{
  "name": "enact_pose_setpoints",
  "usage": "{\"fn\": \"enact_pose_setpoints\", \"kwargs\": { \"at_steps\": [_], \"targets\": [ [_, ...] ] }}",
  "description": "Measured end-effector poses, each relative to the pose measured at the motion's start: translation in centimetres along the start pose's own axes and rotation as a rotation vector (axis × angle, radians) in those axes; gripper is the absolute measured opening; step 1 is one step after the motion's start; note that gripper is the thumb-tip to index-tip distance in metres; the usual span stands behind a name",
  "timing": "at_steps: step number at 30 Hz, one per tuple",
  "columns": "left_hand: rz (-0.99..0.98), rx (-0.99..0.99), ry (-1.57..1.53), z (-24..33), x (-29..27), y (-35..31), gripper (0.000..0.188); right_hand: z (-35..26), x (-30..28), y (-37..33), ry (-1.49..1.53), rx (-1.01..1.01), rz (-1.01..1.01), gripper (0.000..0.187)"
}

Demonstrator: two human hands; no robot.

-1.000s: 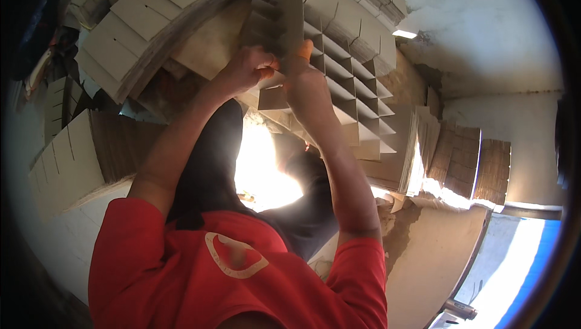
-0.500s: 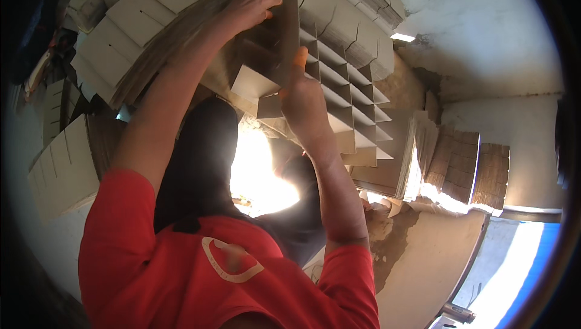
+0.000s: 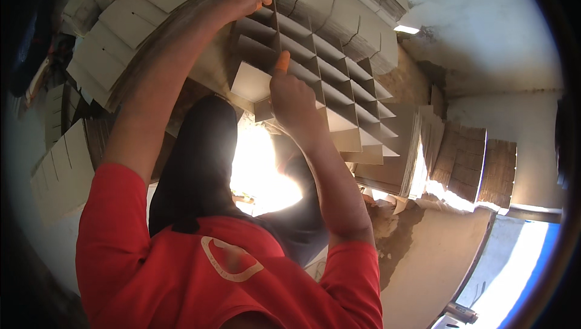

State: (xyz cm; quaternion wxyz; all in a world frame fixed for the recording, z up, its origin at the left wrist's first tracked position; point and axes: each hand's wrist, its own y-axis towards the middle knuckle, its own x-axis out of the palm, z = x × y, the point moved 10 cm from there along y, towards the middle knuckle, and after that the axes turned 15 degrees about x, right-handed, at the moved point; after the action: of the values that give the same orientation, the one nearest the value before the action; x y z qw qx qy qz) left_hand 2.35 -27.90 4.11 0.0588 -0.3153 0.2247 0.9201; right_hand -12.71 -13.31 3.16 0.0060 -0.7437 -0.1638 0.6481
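Observation:
A grey-brown cardboard divider grid of crossed, slotted strips stands in front of my knees. Along its left part, one cardboard strip runs from far to near, seated low among the cross strips. My left hand pinches the strip's far end, fingers curled. The near end is gripped by my right hand, its thumb in an orange finger cover lying along the top edge. The fingers of my right hand are mostly hidden beneath it. A pale cardboard flap sticks out at the grid's near left corner.
Stacks of slotted cardboard strips lie to the left, with another stack behind the grid. More bundled cardboard stands at the right, near a stained wall. Bright light glares on the floor between my legs.
The strip, standing tall above the grid before, is now down among the cross strips. Both hands have shifted slightly left, still at its two ends.

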Motion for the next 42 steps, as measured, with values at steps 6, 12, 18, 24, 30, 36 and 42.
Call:
{"fn": "enact_pose_setpoints", "kwargs": {
  "at_steps": [6, 12, 18, 24, 30, 36, 42],
  "targets": [
    [0.006, 0.252, 0.25, 4.2, -2.3, -3.9, 0.055, 3.9, -4.2, 1.0, 0.093, 0.046, 0.208, 0.054],
    [-0.319, 0.514, 0.481, 11.6, 4.4, -8.6, 0.095, 17.3, -9.3, 2.2, -0.227, 0.073, 0.984, 0.064],
    [-0.556, 0.446, 0.552, 8.9, 6.5, -7.8, 0.097, 23.5, -5.6, 4.1, 0.032, 0.321, 0.304, 0.072],
    [-0.285, 0.661, 0.618, 10.6, 5.7, -4.7, 0.078, 14.6, -5.2, -2.3, 0.521, 0.119, -0.141, 0.075],
    [-0.365, 0.467, 0.203, 9.3, 7.0, -2.0, 0.022, 13.5, -2.7, -4.4, 0.211, 0.041, 0.155, 0.039],
    [-0.057, 0.881, 0.684, 23.5, -3.2, -4.3, 0.024, 11.4, -15.4, -11.7, -0.313, -0.058, 1.035, 0.042],
    [0.19, 0.513, 1.316, 16.8, -10.2, -7.8, 0.019, 22.3, -14.4, -13.9, -0.414, 0.258, 1.053, 0.048]
  ]
}}
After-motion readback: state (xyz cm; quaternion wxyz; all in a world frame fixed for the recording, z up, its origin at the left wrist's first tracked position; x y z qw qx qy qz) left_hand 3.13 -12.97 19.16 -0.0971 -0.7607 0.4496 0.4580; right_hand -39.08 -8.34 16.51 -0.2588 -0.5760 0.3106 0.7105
